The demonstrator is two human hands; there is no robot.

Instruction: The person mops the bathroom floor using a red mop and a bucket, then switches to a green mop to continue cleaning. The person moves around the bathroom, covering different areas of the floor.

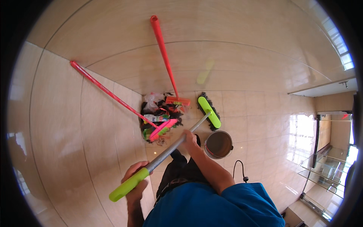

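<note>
Both of my hands hold a mop (162,154) with a grey pole, a lime-green grip and a green head fringed in dark grey. Its head (209,112) rests on the floor near the wall, up and right of my feet. At the upper end, my left hand (135,177) is closed around the pole by the green grip. Farther down, my right hand (190,139) wraps the grey pole. A bucket (218,145) with dark contents stands just right of the mop head's lower end.
A rubbish heap (153,109) fills the corner. A pink broom (113,96) and a red-orange broom (165,56) lean on the walls, heads in the heap. Right of me, a thin black cable (238,162) arcs up. Glass shelves (329,172) stand at the far right.
</note>
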